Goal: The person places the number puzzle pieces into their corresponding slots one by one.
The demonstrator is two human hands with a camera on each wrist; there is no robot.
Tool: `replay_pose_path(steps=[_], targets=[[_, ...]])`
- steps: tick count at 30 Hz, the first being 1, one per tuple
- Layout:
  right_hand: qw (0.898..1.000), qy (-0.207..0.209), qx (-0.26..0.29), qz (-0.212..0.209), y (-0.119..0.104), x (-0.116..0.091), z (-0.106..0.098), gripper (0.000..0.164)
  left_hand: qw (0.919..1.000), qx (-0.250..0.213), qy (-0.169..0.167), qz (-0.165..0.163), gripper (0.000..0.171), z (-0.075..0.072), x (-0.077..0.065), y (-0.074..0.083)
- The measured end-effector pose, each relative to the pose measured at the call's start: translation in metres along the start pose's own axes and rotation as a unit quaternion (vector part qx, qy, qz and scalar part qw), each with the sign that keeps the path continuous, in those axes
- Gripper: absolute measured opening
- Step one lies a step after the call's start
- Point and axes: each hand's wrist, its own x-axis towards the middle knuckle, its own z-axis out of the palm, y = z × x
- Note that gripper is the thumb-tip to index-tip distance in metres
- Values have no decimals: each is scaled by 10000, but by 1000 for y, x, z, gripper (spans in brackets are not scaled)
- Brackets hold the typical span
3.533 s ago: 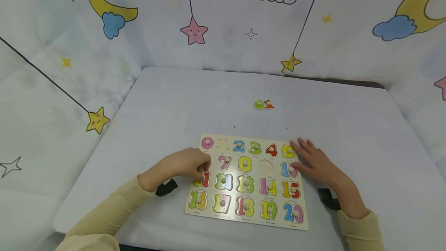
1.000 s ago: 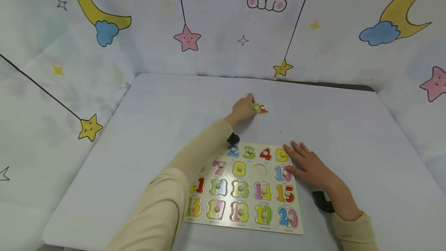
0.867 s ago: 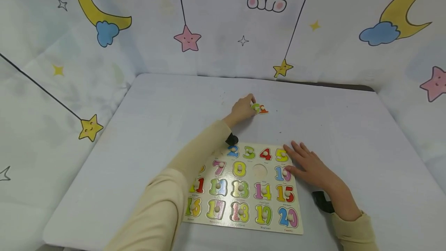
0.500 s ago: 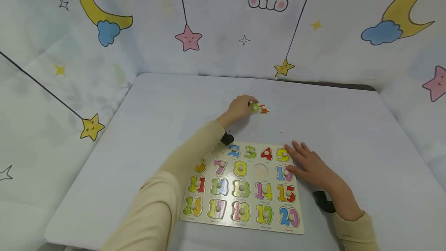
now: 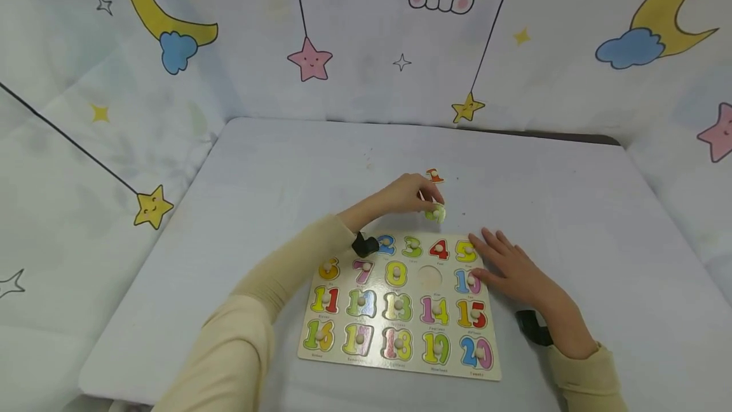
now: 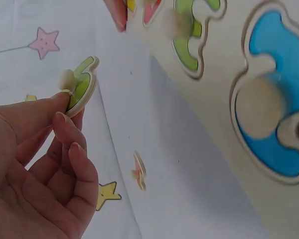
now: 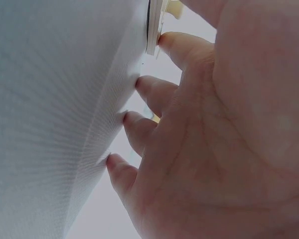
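Note:
My left hand pinches a green number puzzle piece between thumb and fingers, just beyond the far edge of the wooden number puzzle board. In the left wrist view the piece shows tilted on edge, its round wooden knob beside the thumb. My right hand lies with spread fingers at the board's upper right edge, thumb by the 10 and index fingertip by the 5. A round recess sits bare between the 8 and the 10. My left forearm and wrist hide the board's upper left corner.
A red-orange number 1 piece lies on the white tabletop behind the left hand. Black wrist mounts sit on both wrists. A printed cloth wall stands behind the table.
My left hand has left the board's left side, reached to the far loose pieces and taken the green one. It now brings it back toward the board. My right hand stays put.

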Motion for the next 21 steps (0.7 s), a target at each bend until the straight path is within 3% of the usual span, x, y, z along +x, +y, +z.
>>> replay_pose_path(steps=[6, 14, 21], targets=[[10000, -75, 4, 25, 0, 2, -1, 75, 9984, -274, -452, 215, 17, 15, -17, 14], [10000, -71, 34, -20, -2, 1, -5, 74, 9929, -673, -974, 79, 15, 35, -31, 24], [10000, -61, 49, 3, -2, 1, -4, 74, 9919, -502, -1124, -316, 10, 50, -37, 22]])
